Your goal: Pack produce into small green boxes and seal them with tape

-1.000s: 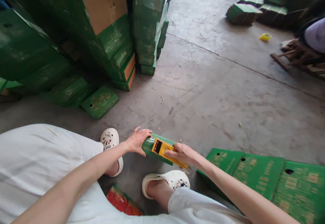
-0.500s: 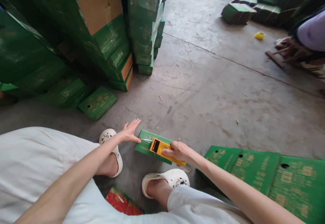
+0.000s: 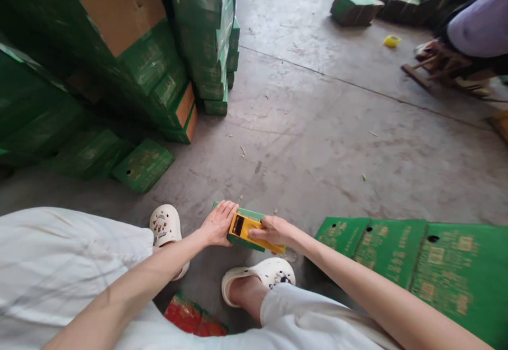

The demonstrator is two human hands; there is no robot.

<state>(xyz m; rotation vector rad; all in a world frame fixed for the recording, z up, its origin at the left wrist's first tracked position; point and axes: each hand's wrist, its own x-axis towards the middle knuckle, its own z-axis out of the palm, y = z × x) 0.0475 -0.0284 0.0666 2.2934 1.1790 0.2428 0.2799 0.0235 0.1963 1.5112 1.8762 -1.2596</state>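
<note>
A yellow tape dispenser [image 3: 243,226] lies along the top of a narrow green cardboard box [image 3: 253,214] on the floor between my feet. My right hand [image 3: 272,230] is closed around the dispenser's body, its thumb along the upper side. At the box's left end is my left hand [image 3: 218,225], its fingers across the top and its thumb at the near side, close to the dispenser's front. My palm hides that end of the box and the tape there.
Green boxes [image 3: 400,257] stand in a row at my right. Tall stacks of green boxes [image 3: 146,59] rise at the left, with one box [image 3: 143,164] on the floor. A red box [image 3: 186,315] lies beneath me. Farther off are a yellow tape roll [image 3: 391,41] and a seated person [image 3: 482,19].
My left hand has come down from beside the box onto its left end, covering the strip of clear tape seen before. My right hand keeps the dispenser on the box.
</note>
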